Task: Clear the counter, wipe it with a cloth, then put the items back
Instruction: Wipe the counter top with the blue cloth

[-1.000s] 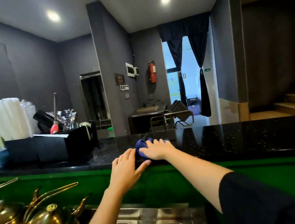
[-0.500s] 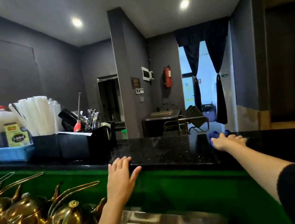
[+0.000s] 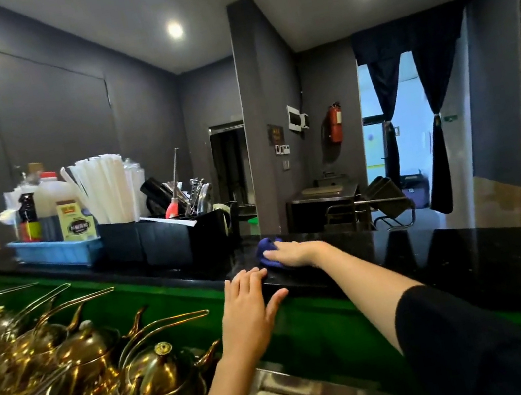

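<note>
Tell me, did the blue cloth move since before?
Yes. The blue cloth under the right hand slid left along the counter and now lies close to the black organizer box; half a second ago it was far to its right.

The cloth point(image 3: 267, 251) is small, dark blue and bunched. It lies under the flat fingers of the right hand point(image 3: 291, 253), with its crumpled edge showing just past the fingertips. It rests on the counter point(image 3: 470, 250), a glossy black speckled slab with a green front that runs on to the right of the grip. Left of the grip, on the same slab, stand black organiser boxes point(image 3: 183, 239) holding utensils and upright white straws point(image 3: 104, 190). Farther left is a blue tray point(image 3: 53, 253) of bottles.
</note>
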`<state>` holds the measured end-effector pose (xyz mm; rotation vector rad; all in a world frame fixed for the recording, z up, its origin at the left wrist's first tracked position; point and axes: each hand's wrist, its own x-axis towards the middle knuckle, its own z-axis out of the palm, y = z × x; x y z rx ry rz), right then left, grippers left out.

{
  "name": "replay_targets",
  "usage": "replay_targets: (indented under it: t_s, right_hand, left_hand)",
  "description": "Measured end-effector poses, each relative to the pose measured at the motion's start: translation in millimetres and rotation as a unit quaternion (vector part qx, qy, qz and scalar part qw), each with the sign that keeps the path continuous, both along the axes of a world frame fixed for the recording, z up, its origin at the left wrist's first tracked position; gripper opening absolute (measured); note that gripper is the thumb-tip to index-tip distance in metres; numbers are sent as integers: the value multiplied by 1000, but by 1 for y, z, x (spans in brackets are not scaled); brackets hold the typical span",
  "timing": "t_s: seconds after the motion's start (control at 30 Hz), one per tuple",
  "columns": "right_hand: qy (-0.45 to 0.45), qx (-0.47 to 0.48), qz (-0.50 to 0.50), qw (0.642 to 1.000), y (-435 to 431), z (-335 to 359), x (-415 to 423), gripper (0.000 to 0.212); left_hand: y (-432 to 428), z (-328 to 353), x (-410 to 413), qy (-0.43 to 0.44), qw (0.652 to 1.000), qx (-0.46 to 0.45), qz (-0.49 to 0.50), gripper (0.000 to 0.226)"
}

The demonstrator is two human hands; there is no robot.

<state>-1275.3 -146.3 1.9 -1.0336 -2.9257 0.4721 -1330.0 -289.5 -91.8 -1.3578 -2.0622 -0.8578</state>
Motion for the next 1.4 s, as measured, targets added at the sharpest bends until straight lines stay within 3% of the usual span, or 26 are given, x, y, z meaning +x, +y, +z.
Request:
replay_targets:
  t_s: [0.1,0.27,0.43,0.57,0.73,0.97,1.07,1.13,1.2,1.3,1.4]
  right_hand:
    - [40,-45,-21,998,14,6,57,62]
    - [17,-19,-134,991,55,-2,179,62]
    - [-16,54,-213,975,42,-13,244,69]
    - [-11,95,-216,972,12,-15,211,69]
    - [19,125,-139,982,-35,-21,108,67]
    - [49,48,-197,978,-71,-9,9,65]
    - [182,-111,-210,954,-62,5,8,65]
    - [313,-145,-198,917,-52,9,36,59]
    - [420,-134,-170,881,-46,15,75,39]
    - [468,-59,-138,871,-44,8,130,28]
    - [447,2,-109,888,-43,-9,151,26]
  left_hand:
    - [-4,7,2,-7,1000,-16,-9,97]
    - [-10,15,7,-48,998,-49,-8,63]
    - [-11,15,13,-58,998,-39,-7,59]
    - [-9,17,14,-66,997,-31,-9,58]
    - [-8,17,15,-69,997,-34,-8,59]
    - [-12,17,14,-110,992,-38,-38,90]
    - [-11,21,8,-171,981,-31,-81,100]
    - [-10,28,1,-253,961,5,-110,109]
    - [-7,41,3,-294,949,80,-82,100]
    - [8,68,31,-188,978,92,-27,72]
    - [38,83,65,-51,997,-59,5,60]
